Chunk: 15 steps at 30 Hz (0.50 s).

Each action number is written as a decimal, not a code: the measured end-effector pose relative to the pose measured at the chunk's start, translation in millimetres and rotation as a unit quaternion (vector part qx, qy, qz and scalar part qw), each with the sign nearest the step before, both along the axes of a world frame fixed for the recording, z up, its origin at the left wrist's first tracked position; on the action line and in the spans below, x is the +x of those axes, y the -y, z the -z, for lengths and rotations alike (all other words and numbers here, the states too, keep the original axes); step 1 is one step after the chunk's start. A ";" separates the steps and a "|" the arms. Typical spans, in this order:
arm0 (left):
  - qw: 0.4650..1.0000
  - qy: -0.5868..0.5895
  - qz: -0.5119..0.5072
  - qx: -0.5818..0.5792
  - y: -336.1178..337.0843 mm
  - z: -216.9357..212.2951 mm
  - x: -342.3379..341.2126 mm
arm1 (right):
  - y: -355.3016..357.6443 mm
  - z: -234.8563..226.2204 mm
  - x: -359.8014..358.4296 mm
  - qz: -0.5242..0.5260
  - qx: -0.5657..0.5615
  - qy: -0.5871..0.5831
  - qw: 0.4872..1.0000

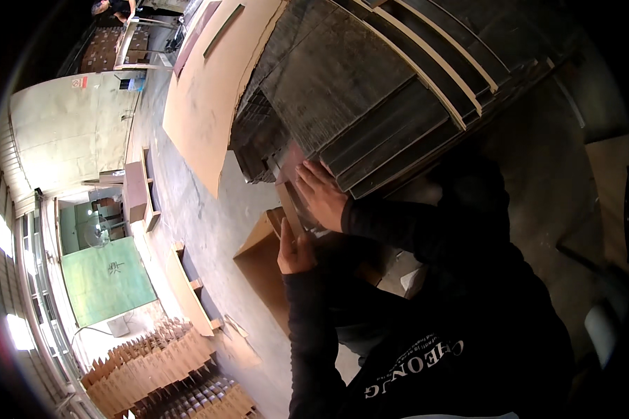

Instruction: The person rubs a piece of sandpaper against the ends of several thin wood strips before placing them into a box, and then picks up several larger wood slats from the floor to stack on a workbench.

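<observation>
My left hand [297, 249] is closed round the lower end of a flat light-brown strip [291, 209], cardboard or board, with the thumb along it. Just right of the strip lies my right hand [323, 196], its fingers stretched out flat toward the stack. What its palm rests on is partly hidden; a reddish, shiny surface [291, 159] shows beyond its fingertips. Below both hands stands a brown cardboard box [265, 255], its inside mostly in shadow. Right beside my right hand rises a stack of dark boards [391, 140].
A large tan sheet [213, 91] lies ahead on the left. Pallets [191, 290] and rows of upright cardboard pieces [150, 356] stand on the concrete floor to the left. A green panel [110, 281] is by the windows. Another person [119, 10] is at the far upper left.
</observation>
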<state>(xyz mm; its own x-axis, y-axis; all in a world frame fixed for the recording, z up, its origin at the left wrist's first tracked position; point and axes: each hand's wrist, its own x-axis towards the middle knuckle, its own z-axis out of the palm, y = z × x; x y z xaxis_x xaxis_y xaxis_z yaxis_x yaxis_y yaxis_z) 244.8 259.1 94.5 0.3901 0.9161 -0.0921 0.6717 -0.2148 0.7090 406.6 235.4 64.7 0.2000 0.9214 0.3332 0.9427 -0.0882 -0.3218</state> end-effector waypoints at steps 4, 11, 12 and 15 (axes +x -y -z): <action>0.954 -0.041 0.143 0.261 -0.9 5.1 12.5 | -3.3 3.1 -1.4 -0.001 -0.001 -0.020 1.000; 0.944 -0.184 0.154 0.225 -50.9 -4.8 33.1 | -5.8 3.5 -2.5 0.018 0.024 -0.065 0.997; 0.954 -0.107 0.166 0.224 -40.1 -2.3 21.0 | -7.0 -1.5 -6.8 0.012 0.015 -0.056 0.998; 0.915 -0.045 0.229 0.328 -0.5 6.3 12.6 | -9.3 8.0 -11.0 0.005 -0.013 -0.015 1.000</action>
<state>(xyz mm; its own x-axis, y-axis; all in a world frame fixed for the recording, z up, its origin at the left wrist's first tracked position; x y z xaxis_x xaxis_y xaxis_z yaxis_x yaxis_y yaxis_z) 257.3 259.5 88.3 0.7653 0.5279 0.3682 0.4533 -0.8482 0.2739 395.6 244.7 56.7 0.2178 0.9276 0.3035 0.9318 -0.1051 -0.3473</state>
